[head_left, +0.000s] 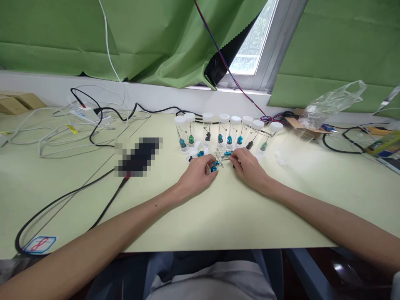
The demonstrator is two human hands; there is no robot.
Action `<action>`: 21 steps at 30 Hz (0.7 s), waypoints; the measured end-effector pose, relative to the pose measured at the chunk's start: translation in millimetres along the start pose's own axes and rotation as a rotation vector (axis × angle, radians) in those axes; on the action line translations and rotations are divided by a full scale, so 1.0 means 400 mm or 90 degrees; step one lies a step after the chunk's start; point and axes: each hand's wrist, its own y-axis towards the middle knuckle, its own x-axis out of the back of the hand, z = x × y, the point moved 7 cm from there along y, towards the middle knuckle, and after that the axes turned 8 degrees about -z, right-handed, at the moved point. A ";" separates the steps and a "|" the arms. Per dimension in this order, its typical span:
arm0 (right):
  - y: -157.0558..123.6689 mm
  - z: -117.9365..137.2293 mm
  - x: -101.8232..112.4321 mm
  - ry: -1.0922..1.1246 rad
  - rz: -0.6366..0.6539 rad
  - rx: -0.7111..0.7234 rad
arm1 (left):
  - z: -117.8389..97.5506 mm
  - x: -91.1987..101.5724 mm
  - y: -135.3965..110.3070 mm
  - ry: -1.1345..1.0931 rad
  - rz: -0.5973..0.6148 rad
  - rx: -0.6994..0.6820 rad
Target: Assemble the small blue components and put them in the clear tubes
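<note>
Pale clothing (212, 281) on the person's lap lies nearest the camera, just below the front edge of the light green surface (225, 221). Both bare forearms reach from the lower corners toward the middle, where the hands work close together.

The left hand (197, 173) is curled, its thumb and fingertips closed on a small blue fitting (213, 168), with a bent wire frame (219, 159) standing just beside it. The right hand (248, 166) has its fingers bent and drawn together at the end of a blue cylinder (228, 153); they touch it or nearly so, but whether they grip it cannot be told.

Just behind the hands, eight clear tubes (207, 129) with white caps stand upright in a row, holding blue, green or dark fittings on thin wires. Loose white caps (281, 158) lie to the right of the right hand, and another blue fitting (200, 153) lies behind the left hand.

Farther left, a pixelated dark object (139, 156) rests near black cables, with a white power strip (90, 115) beyond. At the far right, a clear plastic bag (331, 104) sits on a cardboard box (303, 127), below the green curtain (337, 58).
</note>
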 end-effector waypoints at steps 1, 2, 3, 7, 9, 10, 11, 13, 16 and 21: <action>0.000 0.001 0.005 0.008 -0.019 0.000 | -0.001 0.000 0.000 -0.002 0.000 0.002; -0.001 0.002 0.009 0.015 -0.036 0.001 | -0.002 0.000 0.000 -0.006 0.000 0.004; -0.002 0.004 0.013 0.022 -0.050 0.002 | -0.002 0.000 0.000 -0.009 0.001 0.006; -0.005 0.006 0.018 0.039 -0.074 -0.005 | -0.004 0.001 0.000 -0.017 0.002 0.012; -0.006 0.009 0.017 0.043 -0.075 -0.006 | -0.005 0.001 0.000 -0.020 0.000 0.013; -0.007 0.011 0.016 0.046 -0.074 -0.005 | -0.005 0.001 0.000 -0.022 -0.001 0.015; -0.007 0.013 0.015 0.051 -0.072 -0.004 | -0.005 0.001 0.000 -0.024 -0.002 0.016; -0.009 0.018 0.013 0.065 -0.066 -0.003 | -0.004 0.001 0.001 -0.025 -0.002 0.016; -0.012 0.024 0.009 0.085 -0.060 -0.011 | -0.004 -0.002 0.000 -0.015 0.000 0.011; -0.016 0.027 0.001 0.103 -0.047 -0.024 | -0.007 -0.004 0.000 -0.004 0.001 -0.007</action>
